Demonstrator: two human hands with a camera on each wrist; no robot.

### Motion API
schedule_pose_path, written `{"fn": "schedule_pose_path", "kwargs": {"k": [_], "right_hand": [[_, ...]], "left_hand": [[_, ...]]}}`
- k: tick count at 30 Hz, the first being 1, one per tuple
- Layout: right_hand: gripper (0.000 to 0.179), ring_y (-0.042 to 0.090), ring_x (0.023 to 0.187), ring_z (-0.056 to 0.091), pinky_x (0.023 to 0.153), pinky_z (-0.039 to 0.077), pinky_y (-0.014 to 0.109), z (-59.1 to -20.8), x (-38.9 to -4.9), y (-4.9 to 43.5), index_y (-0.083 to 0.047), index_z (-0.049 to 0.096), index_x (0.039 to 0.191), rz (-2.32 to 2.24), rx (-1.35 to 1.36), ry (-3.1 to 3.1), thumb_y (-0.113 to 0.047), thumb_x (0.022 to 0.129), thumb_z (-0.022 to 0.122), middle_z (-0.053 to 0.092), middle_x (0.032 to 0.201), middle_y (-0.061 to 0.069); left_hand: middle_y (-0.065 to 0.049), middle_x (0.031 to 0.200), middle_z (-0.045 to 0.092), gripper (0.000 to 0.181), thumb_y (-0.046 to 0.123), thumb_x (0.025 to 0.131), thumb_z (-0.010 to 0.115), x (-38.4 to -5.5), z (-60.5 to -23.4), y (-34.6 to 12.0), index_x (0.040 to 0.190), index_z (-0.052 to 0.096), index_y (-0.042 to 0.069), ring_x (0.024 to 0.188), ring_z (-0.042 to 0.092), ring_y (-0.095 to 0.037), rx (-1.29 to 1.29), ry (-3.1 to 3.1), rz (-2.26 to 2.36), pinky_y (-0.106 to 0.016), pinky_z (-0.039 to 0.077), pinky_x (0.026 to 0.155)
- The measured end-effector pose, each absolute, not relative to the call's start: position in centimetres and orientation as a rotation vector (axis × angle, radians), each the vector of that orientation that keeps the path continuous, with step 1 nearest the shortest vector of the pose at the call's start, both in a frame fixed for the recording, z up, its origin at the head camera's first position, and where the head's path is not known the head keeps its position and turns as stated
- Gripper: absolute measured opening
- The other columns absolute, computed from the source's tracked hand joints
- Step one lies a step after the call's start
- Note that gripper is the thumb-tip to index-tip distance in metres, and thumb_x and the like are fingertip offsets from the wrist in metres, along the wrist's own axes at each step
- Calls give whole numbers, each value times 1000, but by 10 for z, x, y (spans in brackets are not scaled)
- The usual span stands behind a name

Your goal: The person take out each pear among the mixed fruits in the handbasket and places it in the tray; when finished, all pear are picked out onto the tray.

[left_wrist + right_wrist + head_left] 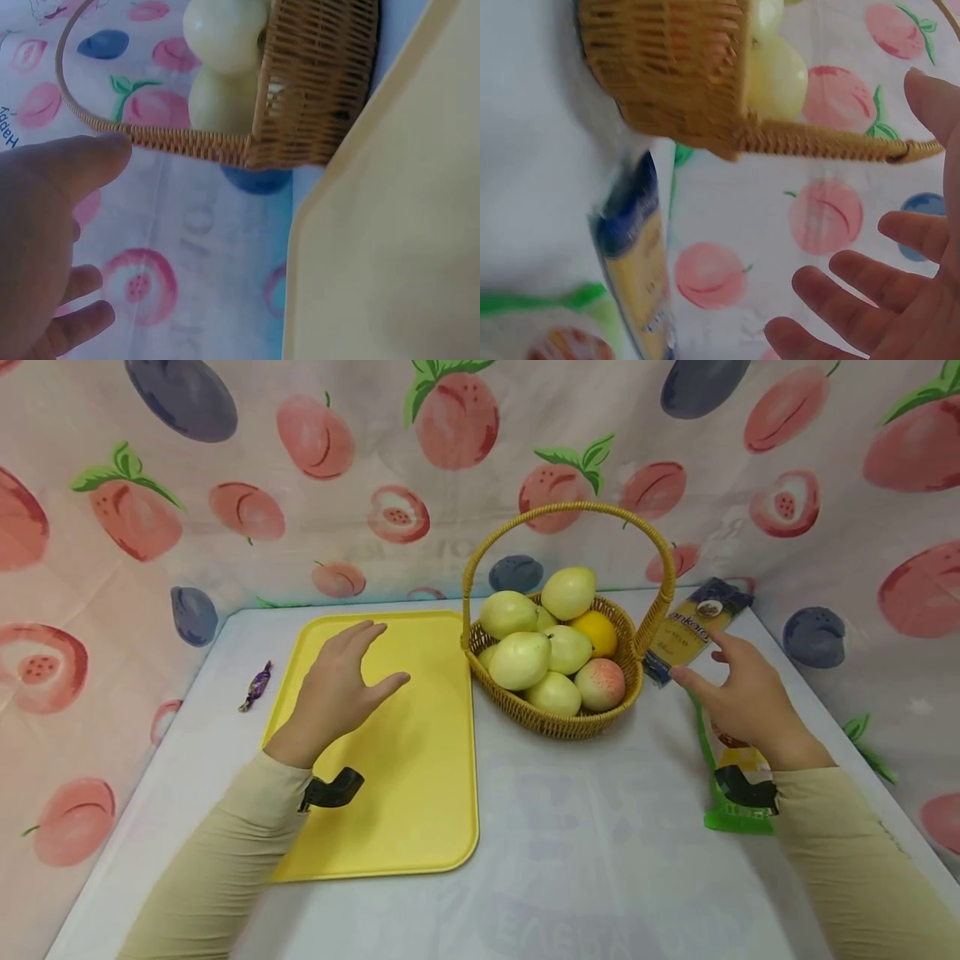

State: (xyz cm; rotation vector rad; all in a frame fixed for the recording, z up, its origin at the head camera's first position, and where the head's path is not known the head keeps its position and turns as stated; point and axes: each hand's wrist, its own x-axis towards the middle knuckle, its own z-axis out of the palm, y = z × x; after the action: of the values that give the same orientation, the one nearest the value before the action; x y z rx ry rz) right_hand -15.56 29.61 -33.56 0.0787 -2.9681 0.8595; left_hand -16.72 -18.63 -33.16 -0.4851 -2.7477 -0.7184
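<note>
A pale fabric backdrop [322, 539] printed with leafy pink peaches [457, 422], halved fruit [398, 514] and dark blue plums [182, 397] stands behind and along both sides of the white bench [570, 843]. Soft light casts faint, blurred shadows across the bench top.

One basket [558, 725], one tray [420, 760], one wrapped candy [257, 687], two packets [681, 642], one orange [597, 632], one peach [601, 685], six-plus pale-green fruits [519, 662]

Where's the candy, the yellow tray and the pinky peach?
Candy [257, 687]: head view, middle of its purple wrapper.
Yellow tray [423, 735]: head view, bare flat surface.
Peach [604, 683]: head view, its pinkish side.
</note>
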Motion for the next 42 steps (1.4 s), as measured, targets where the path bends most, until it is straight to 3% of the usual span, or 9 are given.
{"fn": "schedule_pose_path", "kwargs": {"k": [11,19,26,42], "right_hand": [[85,52,127,45,96,40,69,-358,-152,276,-2,24,158,994,167,-2970,-49,98,62,32,153,31],[79,49,131,45,94,46,64,-369,-157,263,-7,26,159,1156,177,-2982,-47,100,60,29,158,25],[86,48,130,46,92,48,62,-381,-163,257,-10,22,161,1240,180,-2989,-52,97,61,29,158,25],[105,47,134,41,100,41,63,-390,-172,255,-8,12,162,1286,100,-3061,-61,89,67,21,161,24]], "left_hand": [[-20,148,46,65,29,91,75,-167,-339,-149,144,50,0,137,39,-38,-604,-2771,-870,-53,34,111],[-20,147,46,65,25,92,75,-179,-349,-116,145,47,-1,138,40,-34,-707,-2748,-1047,-48,33,112],[-17,148,45,69,26,92,76,-187,-351,-89,148,44,0,139,39,-31,-789,-2755,-1139,-44,34,112],[-20,148,45,79,27,87,79,-204,-358,-49,149,41,-3,137,40,-32,-856,-2724,-1216,-42,34,111]]}}
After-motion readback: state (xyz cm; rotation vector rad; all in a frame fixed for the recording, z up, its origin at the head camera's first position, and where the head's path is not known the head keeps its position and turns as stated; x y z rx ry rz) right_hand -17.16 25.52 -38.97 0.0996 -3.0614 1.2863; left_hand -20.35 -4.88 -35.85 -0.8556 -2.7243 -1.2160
